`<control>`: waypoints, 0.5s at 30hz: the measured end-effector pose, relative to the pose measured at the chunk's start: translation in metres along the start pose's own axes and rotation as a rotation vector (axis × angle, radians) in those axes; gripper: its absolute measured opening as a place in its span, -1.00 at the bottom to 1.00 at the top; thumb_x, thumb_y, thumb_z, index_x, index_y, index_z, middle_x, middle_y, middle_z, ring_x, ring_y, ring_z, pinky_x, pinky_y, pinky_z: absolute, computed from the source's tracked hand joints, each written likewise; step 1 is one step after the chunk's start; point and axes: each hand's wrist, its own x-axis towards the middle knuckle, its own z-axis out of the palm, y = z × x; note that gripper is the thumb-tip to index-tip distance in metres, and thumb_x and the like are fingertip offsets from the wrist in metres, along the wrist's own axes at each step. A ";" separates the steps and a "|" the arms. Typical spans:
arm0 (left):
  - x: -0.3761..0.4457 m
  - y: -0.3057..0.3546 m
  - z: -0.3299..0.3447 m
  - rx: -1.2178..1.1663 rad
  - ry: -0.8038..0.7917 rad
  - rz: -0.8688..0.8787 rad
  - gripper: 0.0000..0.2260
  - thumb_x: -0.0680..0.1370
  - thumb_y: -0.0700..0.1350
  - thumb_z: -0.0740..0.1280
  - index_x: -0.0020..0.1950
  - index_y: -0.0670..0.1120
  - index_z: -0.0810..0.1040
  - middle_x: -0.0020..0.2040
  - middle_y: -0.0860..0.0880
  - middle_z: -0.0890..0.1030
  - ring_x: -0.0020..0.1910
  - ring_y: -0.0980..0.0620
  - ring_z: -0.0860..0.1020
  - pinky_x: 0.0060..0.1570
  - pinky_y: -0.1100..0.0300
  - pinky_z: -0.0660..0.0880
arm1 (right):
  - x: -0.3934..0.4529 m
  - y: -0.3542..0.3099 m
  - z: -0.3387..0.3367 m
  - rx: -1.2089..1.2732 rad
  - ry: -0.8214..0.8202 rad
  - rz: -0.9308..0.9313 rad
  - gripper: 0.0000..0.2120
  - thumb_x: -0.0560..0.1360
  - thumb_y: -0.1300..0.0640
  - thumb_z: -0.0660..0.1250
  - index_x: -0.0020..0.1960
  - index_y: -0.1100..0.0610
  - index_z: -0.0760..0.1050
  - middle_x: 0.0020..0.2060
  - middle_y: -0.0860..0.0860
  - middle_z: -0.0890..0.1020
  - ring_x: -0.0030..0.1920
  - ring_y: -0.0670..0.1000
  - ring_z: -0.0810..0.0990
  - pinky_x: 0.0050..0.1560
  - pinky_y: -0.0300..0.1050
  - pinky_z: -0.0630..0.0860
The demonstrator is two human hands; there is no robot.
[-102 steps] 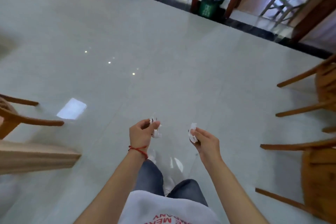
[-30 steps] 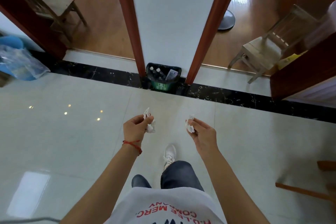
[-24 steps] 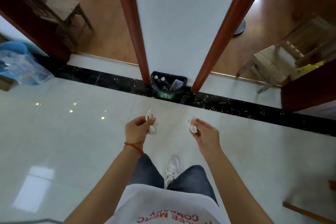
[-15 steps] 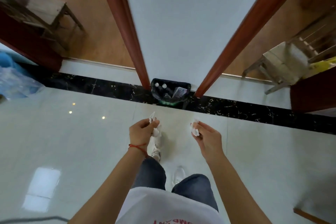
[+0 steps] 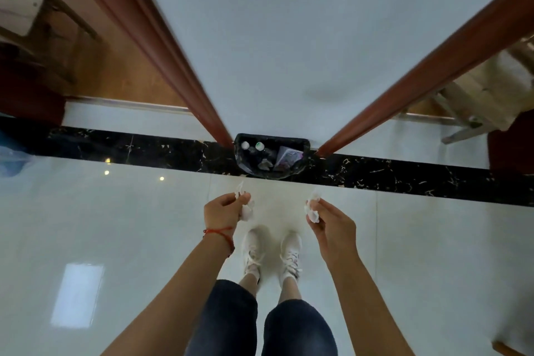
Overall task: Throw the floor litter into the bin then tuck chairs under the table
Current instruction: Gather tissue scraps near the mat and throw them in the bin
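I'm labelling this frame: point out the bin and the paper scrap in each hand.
bin (image 5: 304,142): head view, its back rim.
left-hand paper scrap (image 5: 246,212): head view, crumpled lower part.
right-hand paper scrap (image 5: 312,214): head view, lower wad.

Two small crumpled white paper scraps — one (image 5: 245,205) pinched in the left hand's fingers (image 5: 241,199), the other (image 5: 313,208) in the right's (image 5: 320,206) — hang above the floor, just short of the black-lined bin (image 5: 271,154), which stands against the wall holding bottles and wrappers.

The floor tiles (image 5: 115,240) are glossy pale grey-white, crossed by a black strip (image 5: 144,147) veined with white. The bin (image 5: 248,165) is black. Door frames (image 5: 161,46) are reddish brown; shoes (image 5: 290,254) white, wrist string (image 5: 222,233) red.
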 end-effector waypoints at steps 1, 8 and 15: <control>0.013 -0.004 0.006 -0.017 0.011 -0.024 -0.88 0.41 -0.25 0.43 -0.33 -0.17 0.56 -0.28 -0.13 0.53 -0.22 -0.06 0.49 -0.12 0.11 0.53 | 0.012 0.002 0.002 -0.002 0.000 0.012 -0.89 0.42 0.36 0.35 -0.09 0.24 0.60 -0.17 0.09 0.64 -0.10 0.02 0.60 -0.09 -0.17 0.53; 0.088 -0.034 0.044 -0.123 0.046 -0.146 -0.91 0.42 -0.28 0.41 -0.27 -0.16 0.56 -0.26 -0.08 0.57 -0.16 -0.06 0.55 -0.18 0.18 0.58 | 0.087 0.024 0.009 -0.065 -0.007 0.062 -0.90 0.41 0.32 0.38 -0.15 0.16 0.61 -0.12 0.10 0.65 -0.07 0.02 0.60 -0.15 -0.18 0.50; 0.149 -0.050 0.078 -0.176 0.099 -0.236 -0.93 0.39 -0.27 0.44 -0.19 -0.22 0.58 -0.16 -0.16 0.60 -0.10 -0.11 0.56 -0.02 0.03 0.55 | 0.132 0.032 0.006 -0.066 0.008 0.089 -0.83 0.41 0.34 0.36 0.00 0.26 0.58 -0.12 0.10 0.65 -0.07 0.01 0.60 -0.10 -0.17 0.51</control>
